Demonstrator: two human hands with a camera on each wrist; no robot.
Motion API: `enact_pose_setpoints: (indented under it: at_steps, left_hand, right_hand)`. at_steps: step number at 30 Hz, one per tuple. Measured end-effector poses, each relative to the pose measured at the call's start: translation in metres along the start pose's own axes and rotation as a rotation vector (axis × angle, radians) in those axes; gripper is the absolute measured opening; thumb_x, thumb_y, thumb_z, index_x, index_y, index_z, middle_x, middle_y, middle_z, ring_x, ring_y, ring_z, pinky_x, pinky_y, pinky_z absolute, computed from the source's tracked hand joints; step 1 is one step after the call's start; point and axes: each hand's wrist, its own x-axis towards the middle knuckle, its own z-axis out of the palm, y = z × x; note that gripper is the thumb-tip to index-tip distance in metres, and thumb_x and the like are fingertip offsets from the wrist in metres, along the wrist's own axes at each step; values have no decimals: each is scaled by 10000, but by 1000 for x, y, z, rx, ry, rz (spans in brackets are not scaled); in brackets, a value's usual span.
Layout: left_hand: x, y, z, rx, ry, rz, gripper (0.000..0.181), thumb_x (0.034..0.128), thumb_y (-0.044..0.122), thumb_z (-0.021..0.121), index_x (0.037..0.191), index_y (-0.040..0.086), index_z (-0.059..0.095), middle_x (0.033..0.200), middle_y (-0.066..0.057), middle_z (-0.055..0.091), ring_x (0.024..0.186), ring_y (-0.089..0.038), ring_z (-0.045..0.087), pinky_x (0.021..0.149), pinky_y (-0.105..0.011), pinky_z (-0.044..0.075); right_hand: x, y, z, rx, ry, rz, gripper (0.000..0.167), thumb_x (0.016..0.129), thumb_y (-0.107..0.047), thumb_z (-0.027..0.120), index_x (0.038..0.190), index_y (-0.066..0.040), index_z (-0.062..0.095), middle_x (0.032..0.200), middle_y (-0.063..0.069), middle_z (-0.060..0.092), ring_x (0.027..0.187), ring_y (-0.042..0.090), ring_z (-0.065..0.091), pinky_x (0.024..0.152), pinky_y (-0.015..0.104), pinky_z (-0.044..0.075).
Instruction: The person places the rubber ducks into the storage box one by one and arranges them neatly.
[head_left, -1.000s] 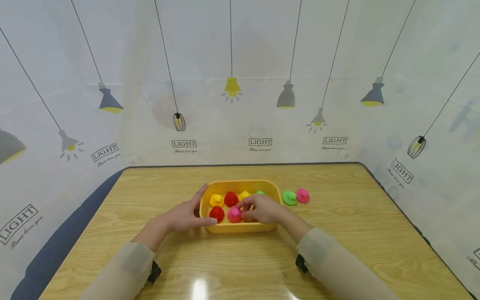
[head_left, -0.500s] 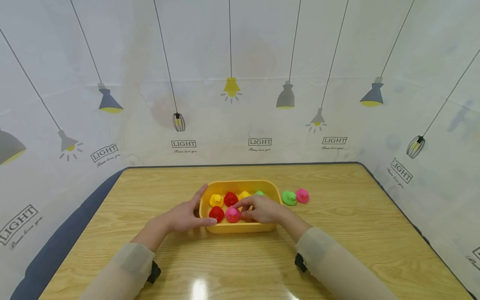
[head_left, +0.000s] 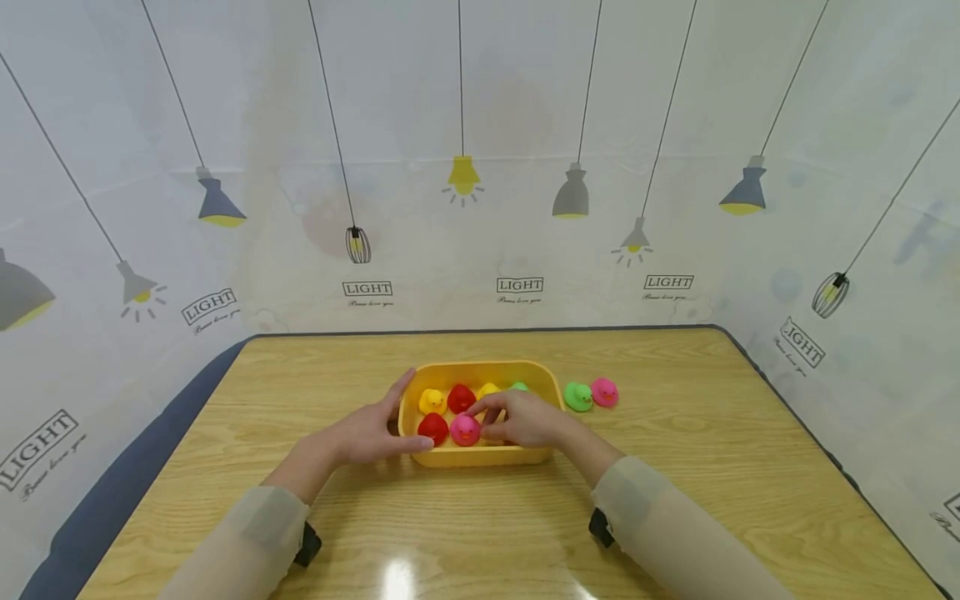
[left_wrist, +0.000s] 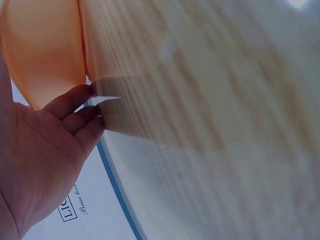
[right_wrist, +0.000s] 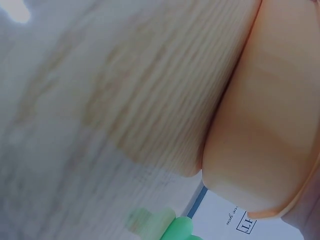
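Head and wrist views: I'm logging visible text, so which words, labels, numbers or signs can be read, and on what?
"LIGHT": boxed, repeated across the wall covering.
"LI", "Beese lov": same covering, left wrist view; rest hidden.
"HT", "you": same covering, right wrist view; cut off.
Script in head view: too small to read surely.
Faint blue mark: too blurred.
Yellow bin, ducks: none readable.

Left arm [head_left: 240, 537] and right arm [head_left: 675, 521] angle inward, left hand [head_left: 371, 429] with thumb spread from its fingers, right hand [head_left: 525, 419] back upward, its index finger bent.
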Motion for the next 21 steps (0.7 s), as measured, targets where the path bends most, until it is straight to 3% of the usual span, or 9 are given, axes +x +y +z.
enact_pose_setpoints:
  at_steps: [8,14,21]
  left_hand:
    - [0,0,0,-5,-2,1,1285,880,773,765,1770,378,-73,1696,-217,484,1328,-333,622,1238,-632,454]
    - [1,-1,0,-1,-1,4,1283,878,768,770,1771,379,-65,1712,-224,459,1363,-367,611,1237,-649,448]
    - [2,-2,0,-11,1,0,1281,876,763,776,1770,390,-61,1726,-229,436,1369,-367,599,1240,-634,451]
  right_hand:
    - [-1,2,-2,85,33,-45,290,1013,-191,799,1302,-208,782,997,-15,729,726,169,625,650,273,546]
    - [-6,1,-6,143,95,-68,281,1034,-233,782,1311,-187,784,1043,-8,722,809,174,607,664,260,528]
    - [-23,0,-30,196,145,-128,325,1046,-252,770,1341,-117,757,1077,40,735,825,188,618,708,254,553]
